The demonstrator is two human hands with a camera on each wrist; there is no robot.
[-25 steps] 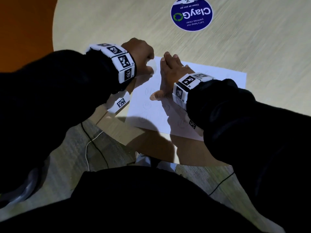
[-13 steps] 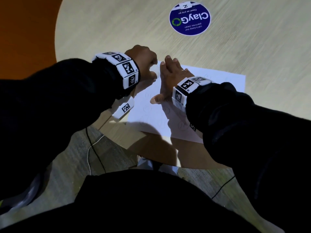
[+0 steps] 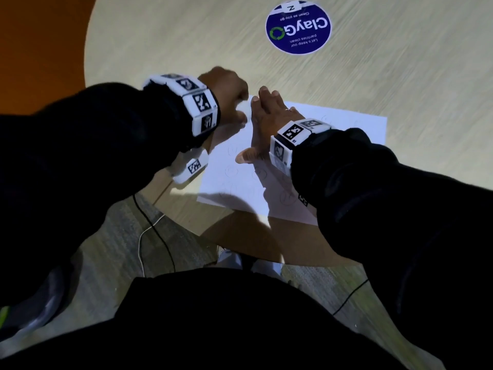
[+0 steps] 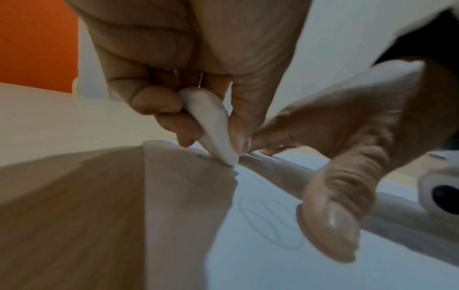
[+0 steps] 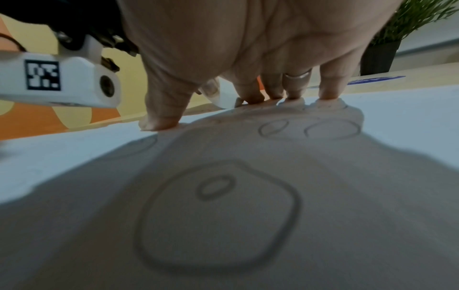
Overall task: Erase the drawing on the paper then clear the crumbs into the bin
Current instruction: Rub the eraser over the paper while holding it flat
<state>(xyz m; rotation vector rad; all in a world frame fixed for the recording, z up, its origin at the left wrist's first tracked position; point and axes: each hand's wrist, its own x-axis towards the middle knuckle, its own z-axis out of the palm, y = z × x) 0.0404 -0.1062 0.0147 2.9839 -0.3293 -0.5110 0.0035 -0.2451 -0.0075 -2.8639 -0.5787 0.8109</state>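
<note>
Since a second ago the left hand, pinching the eraser, has slid slightly toward the paper's far corner, closer to the right hand's fingertips.

Eraser mostly hidden under left hand; paper near corner covered by right sleeve; drawing faint, blurred.

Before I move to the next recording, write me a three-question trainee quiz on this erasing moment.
1. True or false: the left hand pinches the eraser with its tip on the paper.
2. What is the right hand doing? A) lifting the paper B) pressing it flat with straight fingers C) holding a pencil
3. Fill in: pencil ovals under the right palm are still ____.

Key: 1 true; 2 B; 3 unerased.
</note>
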